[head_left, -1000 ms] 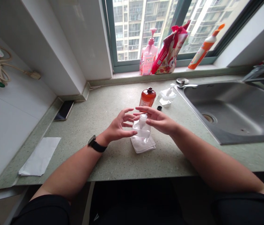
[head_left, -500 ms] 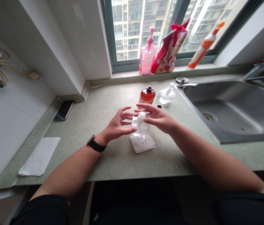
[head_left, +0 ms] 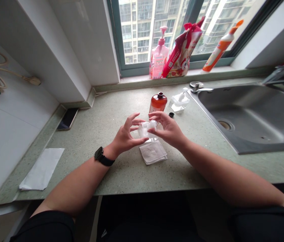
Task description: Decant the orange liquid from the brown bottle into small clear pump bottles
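Observation:
A small clear pump bottle [head_left: 145, 130] stands on the counter just behind a folded white tissue [head_left: 153, 153]. My left hand [head_left: 125, 136], with a black watch at the wrist, curves around the bottle's left side, thumb in front and fingers behind. The thumb and fingertips of my right hand [head_left: 170, 130] close around its pump head [head_left: 153, 125], partly hiding it. Behind my hands is a brown-red bottle [head_left: 158, 103] with an uncovered neck. A small black cap [head_left: 171, 115] lies to its right, near a second clear pump bottle [head_left: 179, 102].
A steel sink [head_left: 237, 149] with a tap takes up the right side. A phone [head_left: 67, 118] and a white paper sheet [head_left: 42, 169] lie at left. On the window sill stand a pink pump bottle [head_left: 158, 62], a red bag [head_left: 183, 53] and an orange-white bottle [head_left: 219, 50].
The clear pump bottle has shifted slightly left and back, baring more of the tissue. My right hand has drawn in around the pump head, and my left fingers sit closer around the bottle.

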{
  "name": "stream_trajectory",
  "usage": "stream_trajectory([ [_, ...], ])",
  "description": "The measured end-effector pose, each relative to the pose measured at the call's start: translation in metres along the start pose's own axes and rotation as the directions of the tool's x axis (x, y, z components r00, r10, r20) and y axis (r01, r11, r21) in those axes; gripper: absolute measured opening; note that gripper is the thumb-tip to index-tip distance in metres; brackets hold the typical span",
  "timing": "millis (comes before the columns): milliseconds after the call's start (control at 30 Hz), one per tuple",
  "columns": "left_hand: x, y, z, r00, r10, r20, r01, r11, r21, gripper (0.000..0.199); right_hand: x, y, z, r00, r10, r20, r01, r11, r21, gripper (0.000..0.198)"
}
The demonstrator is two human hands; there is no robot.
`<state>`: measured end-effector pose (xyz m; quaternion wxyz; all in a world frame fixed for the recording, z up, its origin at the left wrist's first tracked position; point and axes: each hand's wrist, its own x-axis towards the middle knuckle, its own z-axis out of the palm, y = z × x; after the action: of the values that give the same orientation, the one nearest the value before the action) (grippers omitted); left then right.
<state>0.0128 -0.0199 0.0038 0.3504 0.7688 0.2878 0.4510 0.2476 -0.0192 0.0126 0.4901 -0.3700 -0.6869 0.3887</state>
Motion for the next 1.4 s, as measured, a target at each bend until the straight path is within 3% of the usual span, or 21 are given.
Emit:
stream_trajectory([
  [133,0.000,-0.002,-0.002,0.999,0.024,-0.024,-0.024,0.999,0.030,0.101,0.002,-0.002,-0.004,0.994,-0.048,0.101,0.039,0.996,0.086,0.077],
  [267,0.002,-0.003,-0.006,0.997,0.008,-0.077,-0.005,0.999,0.047,0.100,0.002,-0.007,-0.009,0.982,-0.050,0.182,0.027,0.991,0.130,0.067],
  [467,0.004,-0.004,-0.012,0.984,-0.001,-0.180,0.019,0.995,0.096,0.097,0.009,0.000,-0.017,0.997,0.010,-0.078,-0.002,0.995,0.102,0.046],
  [567,0.003,-0.004,-0.013,0.982,0.008,-0.188,0.013,0.994,0.112,0.096,0.012,0.004,-0.018,0.993,0.035,-0.114,-0.017,0.987,0.159,0.049],
  [867,0.001,-0.006,-0.008,0.999,0.043,-0.021,-0.043,0.999,0.024,0.101,0.005,-0.001,-0.008,0.993,0.016,0.114,-0.043,0.970,0.238,0.067],
  [1033,0.001,-0.003,-0.006,0.998,0.055,0.010,-0.055,0.998,-0.033,0.103,0.006,0.000,-0.009,0.978,0.072,0.195,-0.140,0.921,0.364,0.076],
  [1100,0.001,-0.002,-0.006,0.999,0.054,-0.007,-0.054,0.998,-0.018,0.102,0.008,0.001,-0.011,0.982,0.088,0.169,-0.148,0.912,0.383,0.072],
  [1267,0.003,-0.004,-0.011,0.995,0.021,-0.101,-0.018,0.999,0.037,0.098,0.015,0.006,-0.020,0.987,0.136,-0.081,-0.100,0.933,0.346,0.055],
  [1400,0.003,-0.007,-0.013,0.991,0.013,-0.133,-0.005,0.998,0.059,0.098,0.016,0.007,-0.022,0.985,0.136,-0.105,-0.094,0.939,0.331,0.057],
])
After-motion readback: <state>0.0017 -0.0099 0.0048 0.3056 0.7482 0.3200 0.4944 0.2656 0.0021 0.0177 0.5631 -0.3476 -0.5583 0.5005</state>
